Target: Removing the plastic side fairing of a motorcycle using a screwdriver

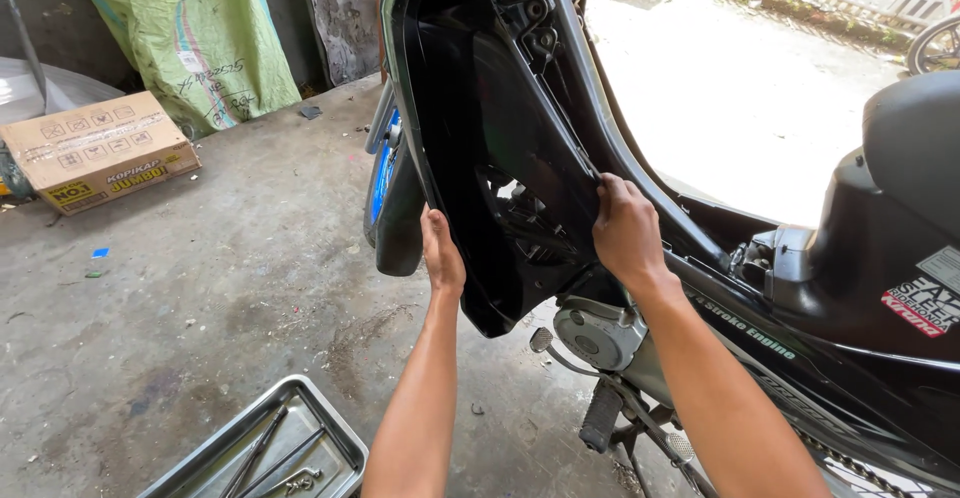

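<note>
A black motorcycle (860, 288) stands on a concrete floor, its front to the left. A black plastic leg-shield panel (500, 138) hangs at its front, inner side toward me. My left hand (441, 250) grips the panel's left outer edge, fingers curled behind it. My right hand (624, 230) grips the panel's right edge, where it meets the frame. Below the panel sit the silver engine cover (598, 336) and a black footpeg (602, 416). The blue front fender (381, 173) shows behind the panel.
A metal tray (330, 413) with long tools lies on the floor at bottom left. A cardboard box (98, 150) and a green sack (185, 33) sit at the back left. The motorcycle's black seat (915, 138) is at right. A bright paved yard lies beyond.
</note>
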